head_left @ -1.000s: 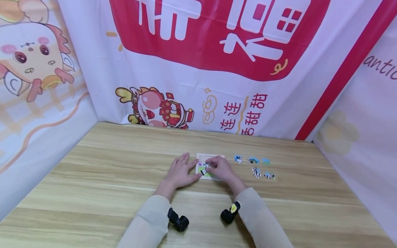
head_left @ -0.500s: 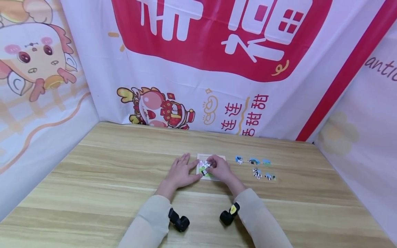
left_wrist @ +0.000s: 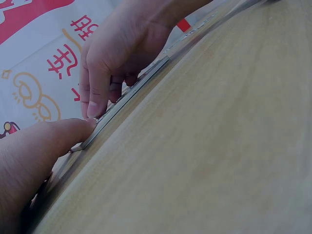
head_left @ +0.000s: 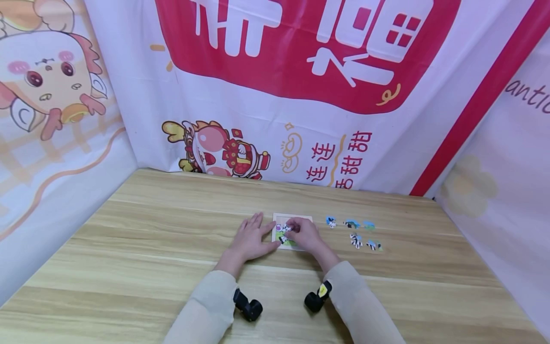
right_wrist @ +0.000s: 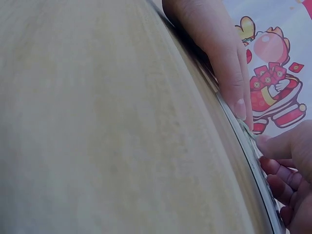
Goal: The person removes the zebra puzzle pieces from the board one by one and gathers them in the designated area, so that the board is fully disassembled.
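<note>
A small puzzle tray [head_left: 292, 215] with a pale rim lies on the wooden table. Pieces with green, white, black and purple print cover its left and lower part. My left hand [head_left: 251, 240] lies flat at the tray's left side, fingers spread, its thumb touching the lower left corner. Over the tray's right half, my right hand [head_left: 306, 234] pinches a puzzle piece [head_left: 286, 229] between thumb and fingertips, down against the pieces in the tray; the fingers hide much of it. In the left wrist view, the right hand's fingertips [left_wrist: 95, 109] meet the left thumb at the tray's edge.
Right of the tray lie several loose puzzle pieces with zebra stripes, blue and green, among them a striped piece [head_left: 355, 240] and a blue one [head_left: 331, 221]. Printed cloth [head_left: 275, 105] hangs behind the table and at both sides. A black camera sits on each wrist.
The right hand's fingertips shift only slightly over the same piece. The left hand stays at the tray's side, and the loose pieces lie as before.
</note>
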`<act>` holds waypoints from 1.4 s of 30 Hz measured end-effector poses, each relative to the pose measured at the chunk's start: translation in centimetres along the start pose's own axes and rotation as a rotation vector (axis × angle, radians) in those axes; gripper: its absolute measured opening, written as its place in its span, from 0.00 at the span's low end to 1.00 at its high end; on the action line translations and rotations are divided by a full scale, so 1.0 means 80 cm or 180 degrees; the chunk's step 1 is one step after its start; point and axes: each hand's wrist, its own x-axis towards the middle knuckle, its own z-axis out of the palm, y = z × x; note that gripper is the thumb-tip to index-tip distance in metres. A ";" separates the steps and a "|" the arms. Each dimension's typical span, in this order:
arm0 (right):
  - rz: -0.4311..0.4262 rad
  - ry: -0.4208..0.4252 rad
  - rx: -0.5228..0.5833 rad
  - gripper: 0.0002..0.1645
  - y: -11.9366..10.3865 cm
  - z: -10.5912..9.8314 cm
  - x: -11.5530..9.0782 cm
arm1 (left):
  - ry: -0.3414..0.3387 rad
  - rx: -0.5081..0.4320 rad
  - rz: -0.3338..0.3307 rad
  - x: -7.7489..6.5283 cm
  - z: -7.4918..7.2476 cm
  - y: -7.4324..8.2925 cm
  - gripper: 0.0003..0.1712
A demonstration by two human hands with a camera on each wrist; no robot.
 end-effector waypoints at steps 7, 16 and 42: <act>-0.0014 0.0049 0.0277 0.13 0.003 -0.013 -0.001 | -0.0038 -0.0007 -0.0037 0.000 0.000 0.002 0.37; 0.0264 0.0097 0.0393 0.12 0.011 -0.047 -0.010 | 0.0002 0.0014 -0.0009 0.001 0.001 0.002 0.38; 0.0154 0.0232 0.0295 0.17 0.078 -0.125 -0.052 | 0.0032 -0.0035 -0.0026 0.001 0.002 -0.001 0.38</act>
